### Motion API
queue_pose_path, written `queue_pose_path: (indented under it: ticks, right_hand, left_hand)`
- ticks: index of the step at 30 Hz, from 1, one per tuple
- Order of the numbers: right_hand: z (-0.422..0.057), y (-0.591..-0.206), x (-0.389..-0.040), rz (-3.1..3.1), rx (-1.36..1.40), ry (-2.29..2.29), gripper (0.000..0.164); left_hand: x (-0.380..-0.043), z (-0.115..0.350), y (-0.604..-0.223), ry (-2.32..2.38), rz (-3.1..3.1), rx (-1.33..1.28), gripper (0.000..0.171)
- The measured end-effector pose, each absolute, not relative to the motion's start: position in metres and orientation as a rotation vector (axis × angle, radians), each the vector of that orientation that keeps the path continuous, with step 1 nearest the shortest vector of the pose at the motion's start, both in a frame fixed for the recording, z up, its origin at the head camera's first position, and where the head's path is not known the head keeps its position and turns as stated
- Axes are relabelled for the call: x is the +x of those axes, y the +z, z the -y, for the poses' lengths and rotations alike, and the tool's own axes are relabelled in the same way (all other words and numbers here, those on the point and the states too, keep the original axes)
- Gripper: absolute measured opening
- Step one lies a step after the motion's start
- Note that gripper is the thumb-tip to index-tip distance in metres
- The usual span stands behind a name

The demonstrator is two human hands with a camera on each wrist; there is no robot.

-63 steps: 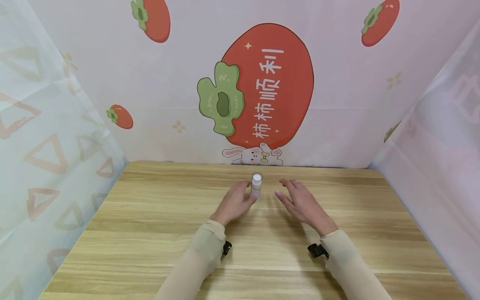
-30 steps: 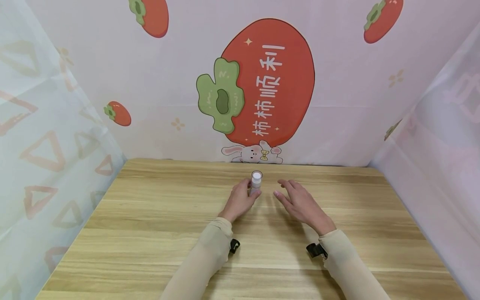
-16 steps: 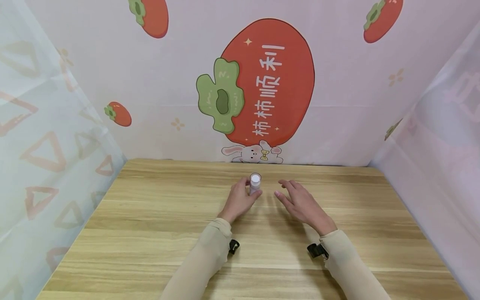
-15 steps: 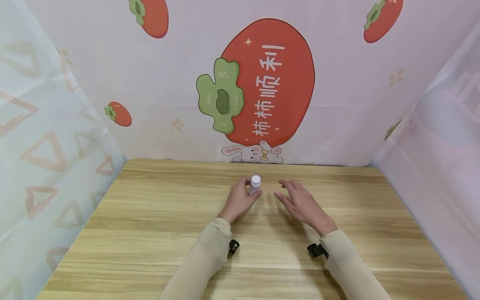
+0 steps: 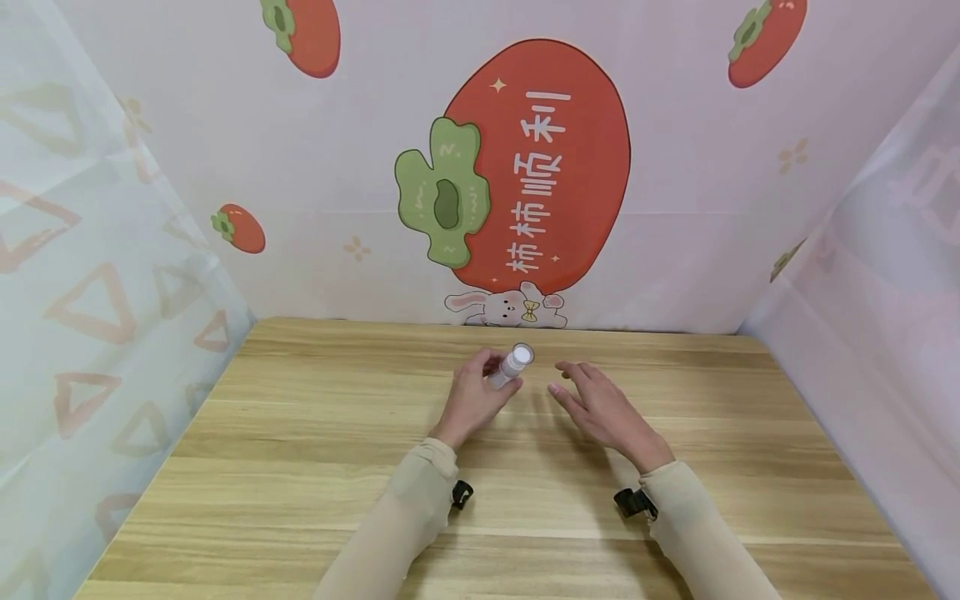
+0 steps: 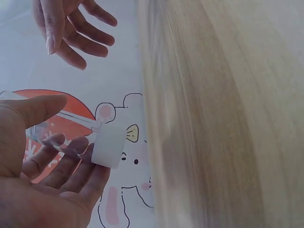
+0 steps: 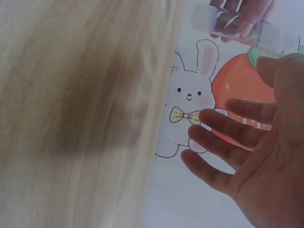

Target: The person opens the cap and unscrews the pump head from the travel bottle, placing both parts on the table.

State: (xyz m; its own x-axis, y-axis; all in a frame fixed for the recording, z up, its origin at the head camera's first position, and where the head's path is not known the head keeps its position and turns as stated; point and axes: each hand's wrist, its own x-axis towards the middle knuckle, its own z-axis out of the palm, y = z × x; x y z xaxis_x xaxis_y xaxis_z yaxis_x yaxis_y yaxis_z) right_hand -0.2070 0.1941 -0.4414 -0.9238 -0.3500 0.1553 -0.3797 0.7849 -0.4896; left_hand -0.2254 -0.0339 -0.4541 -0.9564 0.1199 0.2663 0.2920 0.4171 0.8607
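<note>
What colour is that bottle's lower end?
The bottle's lower end is white, clearest in the left wrist view.

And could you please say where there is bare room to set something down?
The table is bare from the left sleeve to its left edge, from the right sleeve to its right edge, and between the sleeves. It is crowded toward the far middle, where the left hand holds a bottle near the right hand.

Clear bottle point(image 5: 513, 364) (partly white), tan wood-grained table point(image 5: 300, 467), pale persimmon-printed backdrop point(image 5: 690, 167).
</note>
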Motion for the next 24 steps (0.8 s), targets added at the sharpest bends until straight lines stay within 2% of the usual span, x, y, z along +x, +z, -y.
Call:
queue_pose_path:
  ticks: [12, 17, 24]
  right_hand:
    - [-0.191, -0.431, -0.207, 2.927, 0.596, 1.027, 0.06]
    - [-0.19, -0.428, -0.207, 2.899, 0.64, 1.109, 0.064]
    - [-0.189, -0.425, -0.207, 2.811, 0.731, 1.149, 0.061]
  left_hand:
    - [-0.217, 0.04, -0.445, -1.413, 2.5, -0.457, 0.037]
    - [-0.215, 0.042, -0.443, -1.333, 2.481, -0.522, 0.035]
    - [-0.212, 0.045, -0.442, -1.241, 2.486, -0.58, 0.033]
